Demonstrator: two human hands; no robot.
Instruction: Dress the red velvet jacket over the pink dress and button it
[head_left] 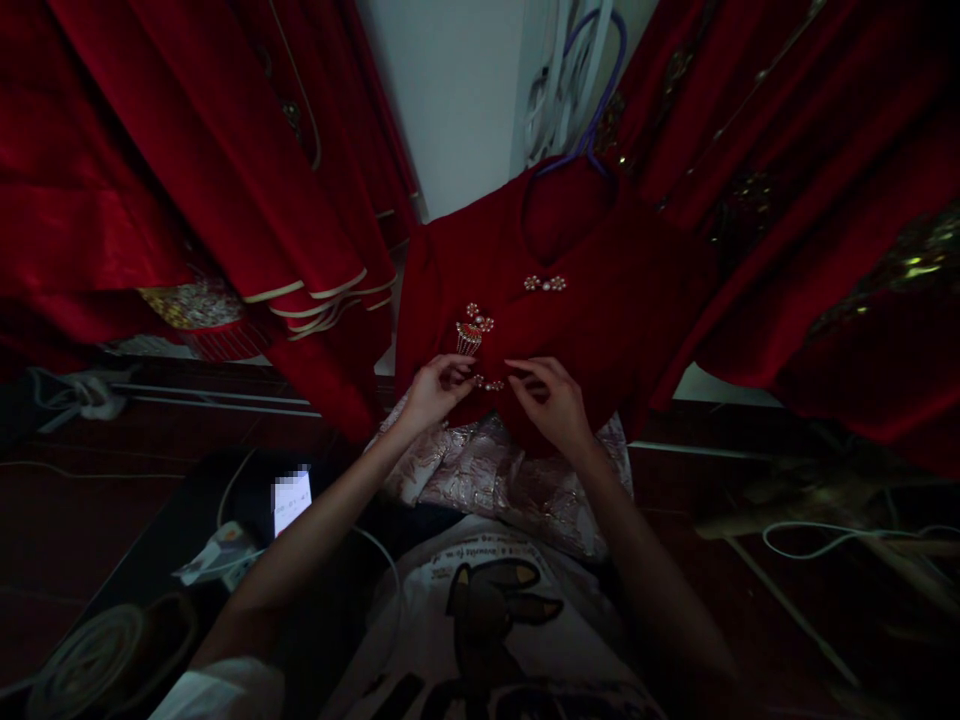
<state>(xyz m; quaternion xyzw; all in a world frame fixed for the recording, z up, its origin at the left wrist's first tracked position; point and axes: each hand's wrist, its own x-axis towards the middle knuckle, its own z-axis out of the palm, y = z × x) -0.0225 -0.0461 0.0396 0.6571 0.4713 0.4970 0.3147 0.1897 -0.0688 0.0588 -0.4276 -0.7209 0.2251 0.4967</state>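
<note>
A red jacket (600,330) on a purple hanger (596,130) is spread out in front of me. Its front carries an upper beaded clasp (545,285), a beaded ornament with hanging tassels (471,335) and a lower beaded clasp (490,385). My left hand (439,390) is closed, thumb and fingertips at the left end of the lower clasp. On the clasp's other side, my right hand (551,400) hovers at the cloth, thumb and index finger apart with nothing between them. Pale shiny patterned fabric (480,465) lies across my lap under the jacket's hem.
Red garments with light trim (292,230) hang on the left, and red sequined ones (847,260) on the right. A lit phone (291,500), a power strip (232,550) and a coiled roll (94,655) lie on a dark surface at my left. A loose cable (802,540) is at the right.
</note>
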